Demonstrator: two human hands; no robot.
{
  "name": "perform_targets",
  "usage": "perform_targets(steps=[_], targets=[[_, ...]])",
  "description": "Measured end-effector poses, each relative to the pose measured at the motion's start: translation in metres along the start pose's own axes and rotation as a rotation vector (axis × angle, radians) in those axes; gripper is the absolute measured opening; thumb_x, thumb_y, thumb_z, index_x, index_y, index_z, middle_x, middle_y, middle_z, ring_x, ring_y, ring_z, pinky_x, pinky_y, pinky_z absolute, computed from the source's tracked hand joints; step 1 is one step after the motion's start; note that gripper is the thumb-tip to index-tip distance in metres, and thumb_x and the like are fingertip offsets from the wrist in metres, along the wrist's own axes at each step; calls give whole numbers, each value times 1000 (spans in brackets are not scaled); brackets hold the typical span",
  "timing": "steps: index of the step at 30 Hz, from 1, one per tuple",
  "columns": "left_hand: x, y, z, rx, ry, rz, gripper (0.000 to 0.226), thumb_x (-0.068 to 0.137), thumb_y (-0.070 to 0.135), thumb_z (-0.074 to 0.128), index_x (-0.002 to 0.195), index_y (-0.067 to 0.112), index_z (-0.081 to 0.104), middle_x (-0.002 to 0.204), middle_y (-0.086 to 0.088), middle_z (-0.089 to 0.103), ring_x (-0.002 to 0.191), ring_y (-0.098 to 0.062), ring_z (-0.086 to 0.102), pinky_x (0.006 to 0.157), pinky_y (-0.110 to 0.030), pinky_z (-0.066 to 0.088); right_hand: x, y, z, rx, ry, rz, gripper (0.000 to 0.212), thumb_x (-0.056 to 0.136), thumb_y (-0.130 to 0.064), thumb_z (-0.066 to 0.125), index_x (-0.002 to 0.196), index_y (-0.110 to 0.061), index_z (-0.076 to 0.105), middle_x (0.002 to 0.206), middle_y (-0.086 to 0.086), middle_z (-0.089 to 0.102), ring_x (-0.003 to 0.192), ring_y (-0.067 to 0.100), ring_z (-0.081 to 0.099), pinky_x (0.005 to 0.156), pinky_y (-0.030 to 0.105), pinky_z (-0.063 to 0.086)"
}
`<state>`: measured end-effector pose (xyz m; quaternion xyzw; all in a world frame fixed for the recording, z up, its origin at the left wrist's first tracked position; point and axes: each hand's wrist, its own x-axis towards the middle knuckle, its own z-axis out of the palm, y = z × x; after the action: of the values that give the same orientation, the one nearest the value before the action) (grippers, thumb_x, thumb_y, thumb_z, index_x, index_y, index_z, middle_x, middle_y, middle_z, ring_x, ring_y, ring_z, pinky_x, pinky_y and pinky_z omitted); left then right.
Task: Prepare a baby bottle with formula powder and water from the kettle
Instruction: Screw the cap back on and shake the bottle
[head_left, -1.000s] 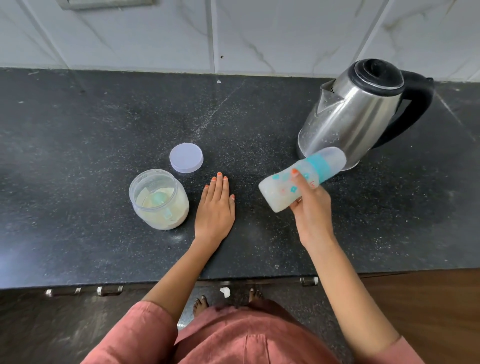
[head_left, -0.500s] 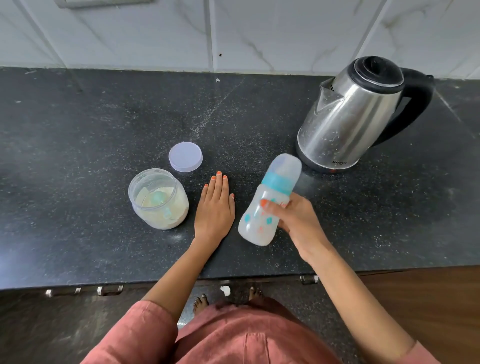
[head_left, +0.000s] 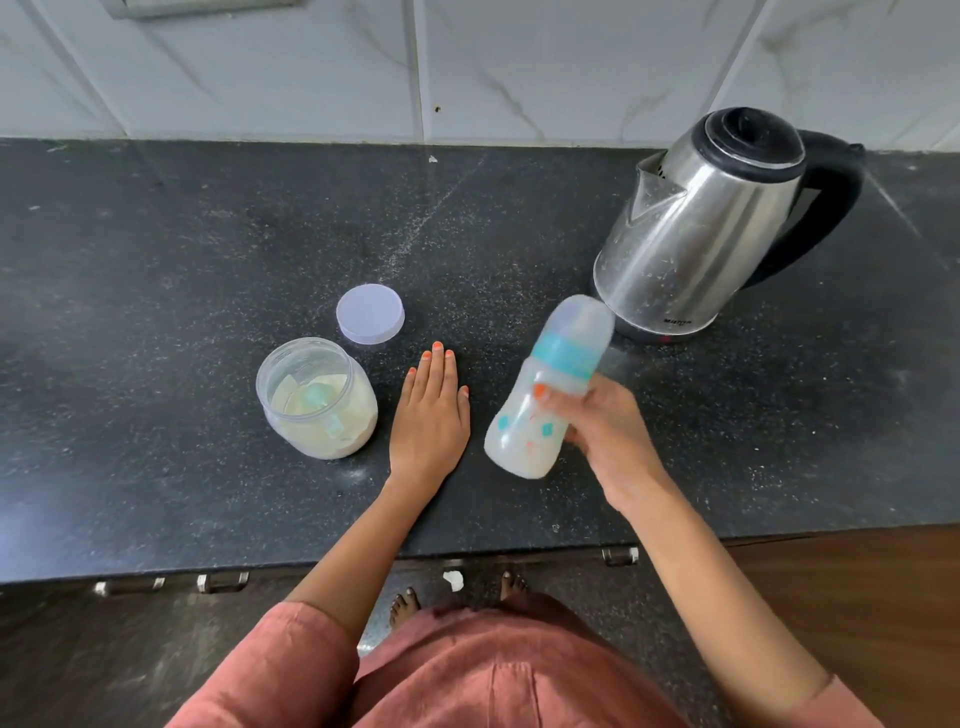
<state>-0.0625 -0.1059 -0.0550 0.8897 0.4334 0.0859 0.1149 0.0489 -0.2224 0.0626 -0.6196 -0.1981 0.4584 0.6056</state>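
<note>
Home kitchen, pretty clearly.
Speckled black stone desk (head_left: 156, 312), white marble-look wall tiles (head_left: 519, 67), a steel electric kettle with black handle (head_left: 696, 234), metal drawer handles (head_left: 223, 582) below.

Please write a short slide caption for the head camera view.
Right hand holds capped baby bottle tilted above counter; left hand lies flat.

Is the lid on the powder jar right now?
No, the round lid lies flat on the counter just behind the open formula jar.
</note>
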Motion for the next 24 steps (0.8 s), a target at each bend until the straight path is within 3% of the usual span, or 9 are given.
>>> perform_targets(steps=[4, 6, 8, 11, 16, 19, 21, 24], targets=[[0, 0, -1, -9, -4, 1, 50, 101, 26, 22, 145, 3, 14, 155, -12, 11, 143, -23, 9, 115, -32, 1, 13, -9, -4, 369, 241, -44, 13, 86, -14, 58, 97, -20, 58, 95, -3, 64, 88, 9, 63, 77, 25, 55], [0, 0, -1, 0, -1, 2, 50, 101, 26, 21, 145, 3, 14, 154, -12, 11, 143, -23, 9, 115, -32, 1, 8, -6, -2, 259, 179, -22, 13, 84, -13, 60, 95, -20, 59, 95, -2, 66, 89, 10, 63, 81, 30, 54], [0, 0, -1, 6, 11, 0, 51, 100, 27, 19, 144, 2, 16, 154, -13, 13, 143, -25, 12, 114, -32, 2, -4, -1, 1, -14, -1, 31, 14, 80, -9, 64, 89, -20, 62, 90, -1, 68, 87, 12, 65, 82, 32, 54], [0, 0, -1, 10, -23, -8, 51, 101, 26, 21, 146, 5, 10, 155, -11, 7, 144, -22, 5, 114, -31, -2, -9, 0, 0, -163, -77, 37, 17, 76, -6, 67, 83, -21, 65, 82, -4, 69, 77, 6, 66, 74, 23, 54], [-1, 1, -3, 12, -9, -1, 51, 101, 26, 19, 146, 5, 9, 156, -10, 5, 144, -20, 3, 114, -30, -2, 9, -9, -1, 342, 222, 2, 17, 85, -17, 59, 101, -15, 59, 90, -4, 66, 81, 6, 65, 69, 23, 56], [0, 0, -1, 6, -9, 6, 50, 101, 26, 21, 145, 3, 13, 155, -12, 10, 143, -23, 8, 115, -33, 2, 1, -4, 4, 100, 89, 1, 12, 81, -13, 63, 91, -18, 62, 87, -3, 68, 83, 10, 65, 76, 29, 55], [0, 0, -1, 9, 7, 1, 50, 100, 26, 22, 143, 1, 19, 153, -15, 16, 142, -26, 15, 115, -35, 7, -8, 1, 6, -113, -62, 19, 15, 76, -8, 68, 85, -19, 65, 81, -6, 70, 79, 7, 66, 75, 24, 55], [-1, 1, -2, 0, -10, -7, 50, 101, 24, 25, 144, 2, 16, 154, -14, 12, 143, -25, 11, 115, -34, 4, -4, 0, 1, -59, -17, -4, 14, 77, -7, 66, 85, -19, 65, 82, -4, 69, 80, 9, 65, 73, 23, 54]])
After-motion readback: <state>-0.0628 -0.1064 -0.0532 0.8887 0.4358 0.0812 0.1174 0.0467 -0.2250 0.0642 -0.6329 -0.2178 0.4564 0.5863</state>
